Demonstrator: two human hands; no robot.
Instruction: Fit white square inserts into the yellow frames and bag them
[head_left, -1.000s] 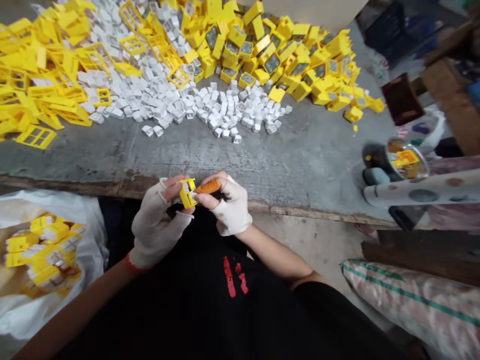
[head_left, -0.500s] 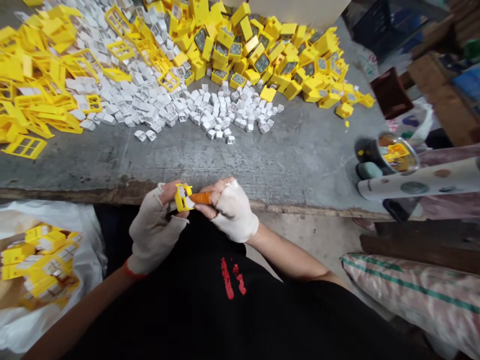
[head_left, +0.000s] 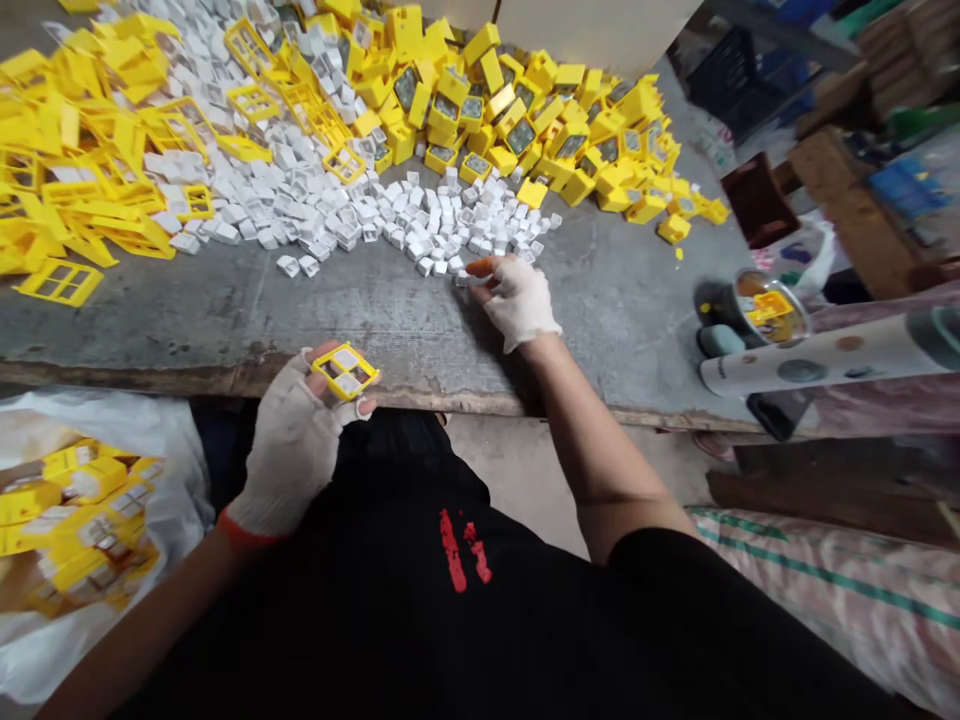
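Note:
My left hand [head_left: 296,440], in a white fingerless knit glove, grips a small yellow plastic frame [head_left: 345,371] above the table's front edge. White pieces sit in some of the frame's openings; others show dark gaps. My right hand [head_left: 519,302], gloved likewise and with an orange cover on a finger, reaches onto the grey tabletop. Its finger and thumb tips close around a small white plastic cap [head_left: 462,281] at the near edge of a pile of white caps [head_left: 330,200]. The fingertips partly hide that cap.
Yellow frames [head_left: 82,205] are heaped at the left, yellow blocks [head_left: 525,125] at the back. To the right are a metal bowl [head_left: 802,318], a white cylinder [head_left: 817,360] and a phone [head_left: 780,412]. A white bag [head_left: 184,470] of yellow pieces stands at lower left.
My right hand has left the yellow frame and moved forward and right to the white caps. My left hand keeps the frame, which is turned flatter and has shifted slightly left.

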